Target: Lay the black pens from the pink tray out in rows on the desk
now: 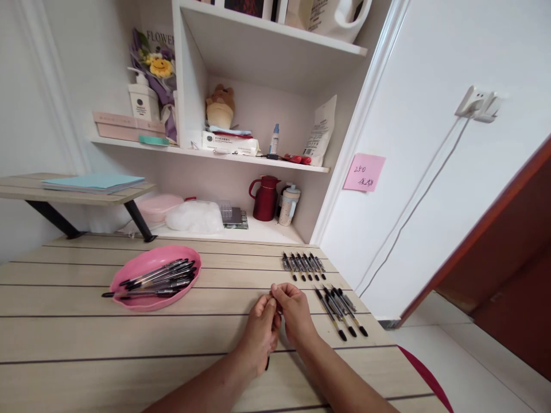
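My left hand (260, 328) is closed around a pen, mostly hidden by the fingers; its black end (267, 363) pokes out below the palm. My right hand (294, 308) meets it over the table, thumb and fingers pinched at the pen's upper end; the exact spot is covered. To the left, a pink bowl (129, 269) holds several black-capped clear pens (161, 278). Right of my hands lie several pens with loose small parts beside them, the nearer group (338, 310) close to my right hand and a farther row (303, 267) behind it.
The slatted wooden table (206, 355) runs back to white shelves (258, 158). A small raised stand (26, 186) with blue paper (94, 182) is at the left. A red jug (266, 198) and a tumbler (289, 205) stand behind. A cable (404, 221) hangs along the right wall.
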The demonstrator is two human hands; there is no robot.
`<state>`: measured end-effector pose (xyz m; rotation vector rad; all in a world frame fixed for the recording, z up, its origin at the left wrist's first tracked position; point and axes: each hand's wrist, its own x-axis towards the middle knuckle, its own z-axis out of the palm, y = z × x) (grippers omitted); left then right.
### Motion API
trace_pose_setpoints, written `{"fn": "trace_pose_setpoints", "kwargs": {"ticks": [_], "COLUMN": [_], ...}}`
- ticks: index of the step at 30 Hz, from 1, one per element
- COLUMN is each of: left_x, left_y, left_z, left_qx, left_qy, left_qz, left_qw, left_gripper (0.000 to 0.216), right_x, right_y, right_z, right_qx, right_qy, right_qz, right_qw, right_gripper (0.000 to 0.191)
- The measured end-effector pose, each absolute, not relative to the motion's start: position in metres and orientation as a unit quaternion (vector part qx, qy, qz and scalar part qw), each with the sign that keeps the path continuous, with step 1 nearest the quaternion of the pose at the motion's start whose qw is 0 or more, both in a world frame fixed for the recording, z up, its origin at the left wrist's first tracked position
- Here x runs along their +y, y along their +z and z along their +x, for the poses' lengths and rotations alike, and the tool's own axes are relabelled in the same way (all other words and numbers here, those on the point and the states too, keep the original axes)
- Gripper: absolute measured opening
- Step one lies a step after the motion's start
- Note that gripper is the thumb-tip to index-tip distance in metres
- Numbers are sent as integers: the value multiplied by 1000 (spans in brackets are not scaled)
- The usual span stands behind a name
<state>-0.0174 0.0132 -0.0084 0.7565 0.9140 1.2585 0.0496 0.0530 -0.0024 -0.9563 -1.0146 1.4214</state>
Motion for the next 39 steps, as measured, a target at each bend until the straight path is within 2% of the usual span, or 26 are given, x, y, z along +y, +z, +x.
{"fn": "trace_pose_setpoints", "kwargs": {"ticks": [5, 10, 18, 23, 27, 33, 39], "left_x": [9, 7, 9, 9, 10, 12, 13], "left_y": [-9, -10, -10, -11, -10, -10, -12], "left_z": [-15, -15, -19, -21, -24, -29, -29], "left_qx": [401, 385, 384, 372, 355, 339, 337], "left_qy": [541, 542, 533, 538, 552, 549, 538], "left_qz": [341, 347, 344, 340, 322, 297, 299], "left_qw": [656, 661, 670, 675, 683, 703, 713], "left_gripper": [29, 29, 29, 28, 27, 26, 28], "right_x": [59, 67, 72, 80, 92, 117, 140], "right_y": [7, 8, 7, 6, -4, -10, 2], "right_z": [54, 61, 67, 76, 89, 107, 107], "right_qx": [-393, -390, -350, -359, -430, -619, -687], "right_qy": [608, 620, 645, 611, 536, 304, 155], "right_qz": [-368, -350, -335, -378, -468, -592, -640], "right_qw": [583, 584, 591, 596, 556, 416, 308], "right_gripper": [28, 27, 30, 34, 34, 30, 15]}}
